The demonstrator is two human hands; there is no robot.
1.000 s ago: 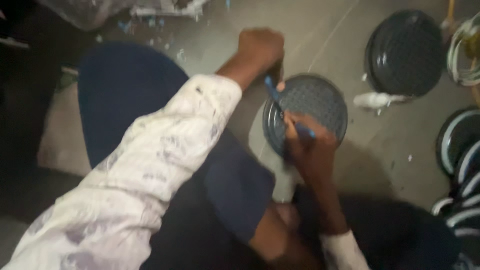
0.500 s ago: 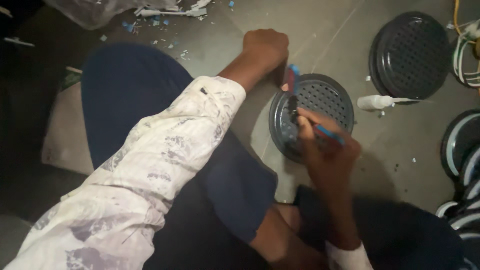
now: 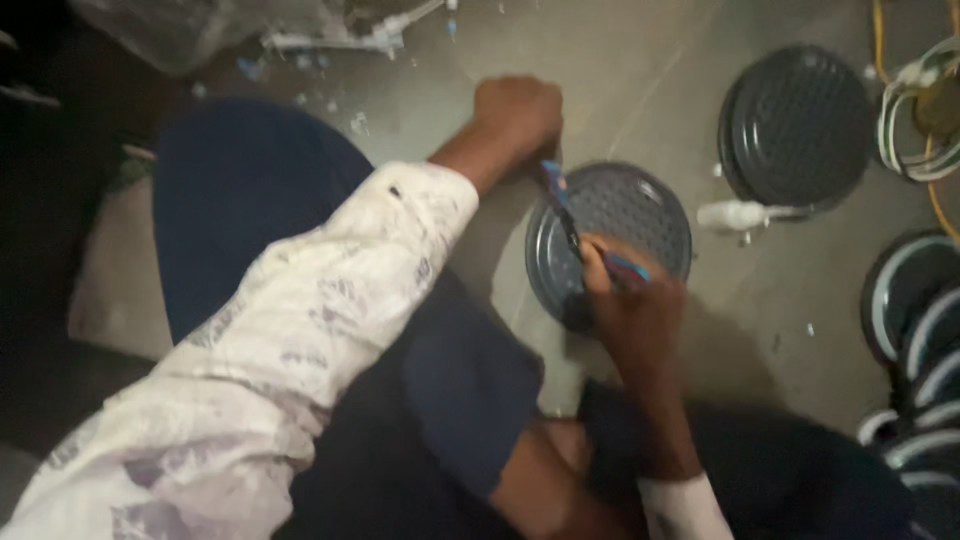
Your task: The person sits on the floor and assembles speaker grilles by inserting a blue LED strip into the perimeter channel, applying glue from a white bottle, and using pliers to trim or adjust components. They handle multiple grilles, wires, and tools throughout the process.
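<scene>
The round grey grille (image 3: 625, 225) lies flat on the floor (image 3: 640, 90), just in front of the person's knees. The left hand (image 3: 517, 115), curled in a fist, presses its far edge so it stays put. The right hand (image 3: 632, 305) pinches a thin blue tool (image 3: 560, 205) over its near side.

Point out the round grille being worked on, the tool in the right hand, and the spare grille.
round grille (image 3: 640, 215), head view, perforated face
tool (image 3: 562, 205), head view, shaft
spare grille (image 3: 800, 125), head view, centre
</scene>
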